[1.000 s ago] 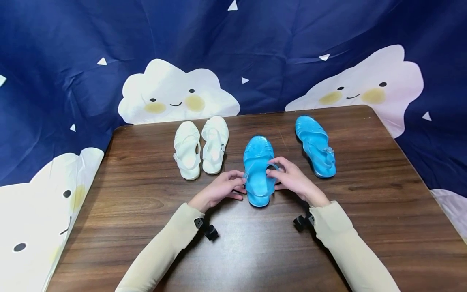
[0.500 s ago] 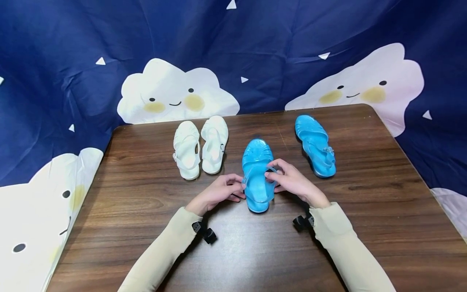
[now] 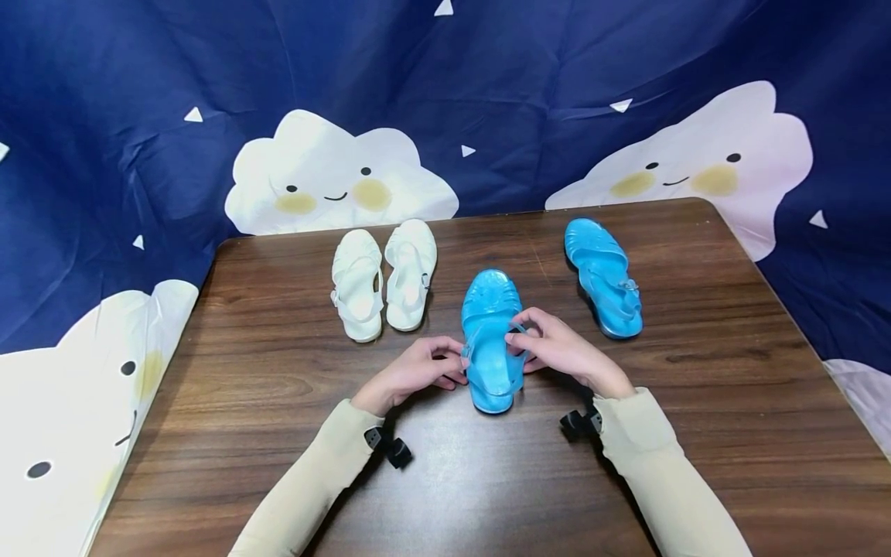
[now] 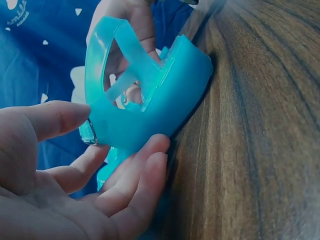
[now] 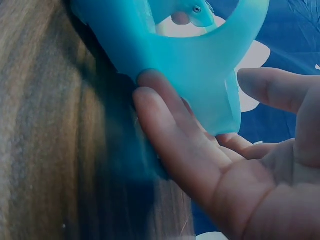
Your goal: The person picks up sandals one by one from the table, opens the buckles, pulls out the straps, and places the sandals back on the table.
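Observation:
A blue jelly sandal (image 3: pixel 491 298) lies on the table between both hands, its toe toward the backdrop. My left hand (image 3: pixel 416 370) holds its left side; in the left wrist view the thumb and a finger pinch the strap by the metal buckle (image 4: pixel 90 132), while other fingers touch the sole's side. On the opposite side my right hand (image 3: pixel 564 352) grips the strap, thumb inside and fingers outside. In the right wrist view two fingertips rest against the sandal's (image 5: pixel 200 62) lower side. A second blue sandal (image 3: pixel 604 278) lies tilted farther right, untouched.
Two white sandals (image 3: pixel 357 286) stand side by side at the back left, toes toward the backdrop. The wooden table (image 3: pixel 264 371) has a back edge close behind them. A navy cloth (image 3: pixel 501 85) with white clouds hangs behind.
The middle blue sandal has slid a little toward me, with both hands holding its sides. The white pair and the other blue sandal stay where they were.

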Demonstrator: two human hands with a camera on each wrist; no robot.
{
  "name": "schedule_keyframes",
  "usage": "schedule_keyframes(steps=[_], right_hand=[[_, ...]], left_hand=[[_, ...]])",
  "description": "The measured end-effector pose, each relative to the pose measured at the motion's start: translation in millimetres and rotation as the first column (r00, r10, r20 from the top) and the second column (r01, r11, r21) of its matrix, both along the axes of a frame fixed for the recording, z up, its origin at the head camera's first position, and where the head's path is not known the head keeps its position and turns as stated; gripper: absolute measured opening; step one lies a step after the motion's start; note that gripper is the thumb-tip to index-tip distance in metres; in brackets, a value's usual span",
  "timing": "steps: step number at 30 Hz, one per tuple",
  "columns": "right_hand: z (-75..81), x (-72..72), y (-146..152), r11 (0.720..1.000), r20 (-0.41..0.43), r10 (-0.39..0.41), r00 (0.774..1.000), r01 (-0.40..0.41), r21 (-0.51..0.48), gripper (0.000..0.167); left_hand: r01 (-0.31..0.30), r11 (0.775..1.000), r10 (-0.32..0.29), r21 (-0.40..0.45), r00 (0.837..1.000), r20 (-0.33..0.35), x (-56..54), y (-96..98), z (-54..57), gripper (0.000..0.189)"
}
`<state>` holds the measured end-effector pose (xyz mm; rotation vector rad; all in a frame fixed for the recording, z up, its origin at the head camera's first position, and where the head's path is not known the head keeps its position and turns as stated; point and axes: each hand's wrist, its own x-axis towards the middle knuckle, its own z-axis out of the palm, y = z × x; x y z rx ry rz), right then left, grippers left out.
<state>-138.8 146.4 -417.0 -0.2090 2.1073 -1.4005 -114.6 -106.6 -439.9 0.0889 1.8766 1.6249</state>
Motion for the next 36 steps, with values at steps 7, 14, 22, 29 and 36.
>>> schedule_keyframes(steps=[7, 14, 22, 29, 36], right_hand=[[1.4, 1.1, -0.7, 1.000, 0.007, 0.015, 1.000, -0.015, 0.008, 0.045], [1.1, 2.0, -0.5, 0.999, 0.022, 0.031, 0.999, -0.031, 0.006, 0.046], [1.0, 3.4, -1.4, 0.998, 0.028, 0.052, 0.998, -0.053, 0.037, 0.047], [3.7, 4.0, -2.5, 0.998, 0.027, 0.058, 0.998, -0.059, 0.038, 0.045], [4.2, 4.0, -2.2, 0.996, 0.015, 0.078, 0.997, -0.079, 0.045, 0.047]], left_hand=[[0.019, 1.000, -0.019, 0.005, 1.000, -0.009, 2.4, -1.7, 0.1, 0.033], [0.051, 0.999, -0.052, -0.010, 0.998, -0.033, 2.9, -2.9, 0.1, 0.029], [0.064, 0.998, -0.064, -0.002, 0.998, -0.012, 4.9, -3.1, -0.1, 0.026], [0.073, 0.997, -0.073, 0.004, 0.997, -0.004, 4.9, -3.9, 0.7, 0.025], [0.130, 0.990, -0.131, -0.059, 0.991, -0.021, -0.9, -2.3, 4.8, 0.020]])
